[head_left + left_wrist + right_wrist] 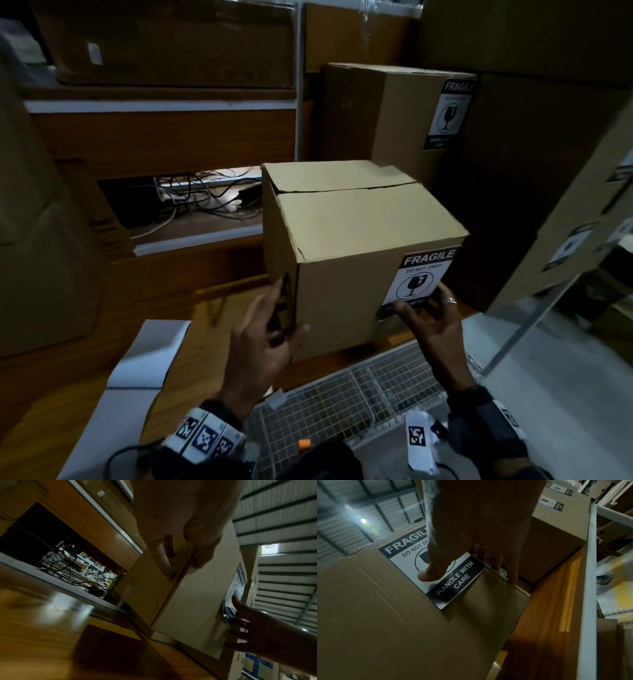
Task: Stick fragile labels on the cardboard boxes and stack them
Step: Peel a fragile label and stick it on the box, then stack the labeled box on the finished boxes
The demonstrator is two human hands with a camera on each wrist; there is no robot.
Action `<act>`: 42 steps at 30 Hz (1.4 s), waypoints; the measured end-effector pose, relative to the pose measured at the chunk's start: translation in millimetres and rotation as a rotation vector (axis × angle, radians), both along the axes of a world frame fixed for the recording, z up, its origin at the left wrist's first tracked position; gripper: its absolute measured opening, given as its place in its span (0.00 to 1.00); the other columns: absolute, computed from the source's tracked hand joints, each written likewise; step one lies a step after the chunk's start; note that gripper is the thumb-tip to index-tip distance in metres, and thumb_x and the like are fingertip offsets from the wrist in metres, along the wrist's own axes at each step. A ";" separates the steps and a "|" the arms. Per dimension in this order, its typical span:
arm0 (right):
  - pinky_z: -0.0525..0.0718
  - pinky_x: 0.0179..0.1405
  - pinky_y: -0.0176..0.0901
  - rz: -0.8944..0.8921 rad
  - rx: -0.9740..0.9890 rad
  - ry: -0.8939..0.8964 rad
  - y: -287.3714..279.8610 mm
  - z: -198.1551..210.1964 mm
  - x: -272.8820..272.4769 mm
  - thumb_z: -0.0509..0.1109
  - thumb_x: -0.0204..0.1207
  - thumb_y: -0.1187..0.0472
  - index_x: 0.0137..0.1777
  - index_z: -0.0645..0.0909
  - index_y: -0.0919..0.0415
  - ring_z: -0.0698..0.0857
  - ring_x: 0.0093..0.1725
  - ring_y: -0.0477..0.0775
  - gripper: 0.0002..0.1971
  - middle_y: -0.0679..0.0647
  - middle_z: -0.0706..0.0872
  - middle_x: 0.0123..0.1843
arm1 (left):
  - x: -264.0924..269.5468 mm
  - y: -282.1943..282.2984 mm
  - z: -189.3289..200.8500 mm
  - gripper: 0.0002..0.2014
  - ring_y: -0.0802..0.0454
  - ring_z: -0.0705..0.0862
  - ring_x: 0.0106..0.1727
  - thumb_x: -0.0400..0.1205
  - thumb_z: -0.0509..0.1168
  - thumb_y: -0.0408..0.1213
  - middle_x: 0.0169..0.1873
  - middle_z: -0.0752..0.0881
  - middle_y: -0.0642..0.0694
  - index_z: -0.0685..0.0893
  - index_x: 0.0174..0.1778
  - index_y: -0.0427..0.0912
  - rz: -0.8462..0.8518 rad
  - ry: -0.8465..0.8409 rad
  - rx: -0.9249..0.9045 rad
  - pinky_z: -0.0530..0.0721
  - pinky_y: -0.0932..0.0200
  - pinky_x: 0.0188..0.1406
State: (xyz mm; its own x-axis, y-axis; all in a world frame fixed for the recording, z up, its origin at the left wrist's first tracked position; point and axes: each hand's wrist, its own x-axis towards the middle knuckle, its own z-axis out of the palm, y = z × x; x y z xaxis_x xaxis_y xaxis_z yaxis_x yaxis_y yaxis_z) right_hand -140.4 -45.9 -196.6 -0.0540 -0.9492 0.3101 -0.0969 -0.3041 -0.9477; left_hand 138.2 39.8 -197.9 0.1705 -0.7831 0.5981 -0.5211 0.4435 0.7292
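A brown cardboard box (342, 219) with closed flaps sits in the middle, above the wooden table (212, 308); whether it rests on the table or is lifted is unclear. A black-and-white fragile label (419, 277) is stuck on its near face at the right edge. My left hand (263, 329) grips the box's near-left vertical edge, fingers on the side face (164, 561), thumb on the front. My right hand (431, 318) grips the near-right edge, its thumb (428, 573) pressed on the label (453, 581) and the fingers wrapped round the corner. A second labelled box (394, 120) stands behind.
A wire mesh basket (359, 387) lies just in front of the box. White sheets (137, 370) sit at the lower left. Cables (205, 195) fill a shelf opening behind. Large cardboard boxes (548, 171) stand at right, others at left, and a slanted metal bar (531, 325) crosses at right.
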 end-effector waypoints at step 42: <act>0.85 0.44 0.34 0.206 -0.697 0.032 -212.7 349.7 -27.9 0.80 0.74 0.51 0.83 0.71 0.41 0.86 0.57 0.34 0.37 0.36 0.86 0.64 | -56.7 -144.8 359.5 0.26 0.54 0.84 0.64 0.86 0.61 0.50 0.67 0.84 0.47 0.73 0.82 0.50 0.680 -0.282 -0.859 0.83 0.61 0.61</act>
